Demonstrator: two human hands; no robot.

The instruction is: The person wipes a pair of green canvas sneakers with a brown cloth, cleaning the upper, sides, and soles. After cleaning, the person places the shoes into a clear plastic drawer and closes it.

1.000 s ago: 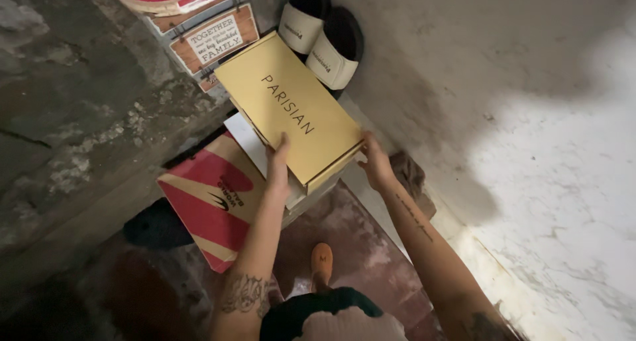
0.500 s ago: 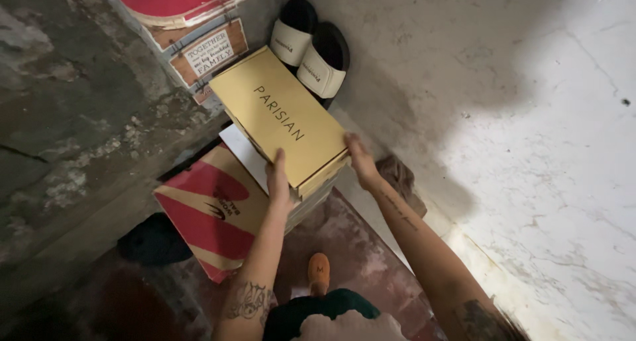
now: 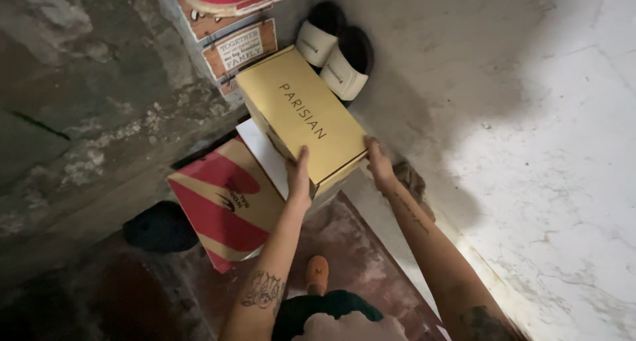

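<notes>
Below, both hands gripping yellow box (image 3: 301, 112) near end, left hand (image 3: 298, 179), right hand (image 3: 379, 163).

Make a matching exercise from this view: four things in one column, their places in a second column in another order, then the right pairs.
Things
1. yellow box
2. slippers
3. red-and-tan box
4. orange shoe

Places
A. at the bottom, between the two forearms
B. held at its near end by the left hand and the right hand
C. against the wall, beyond the far end of the held box
D. on the floor, left of the left forearm

Pairs: 1-B, 2-C, 3-D, 4-A
</notes>
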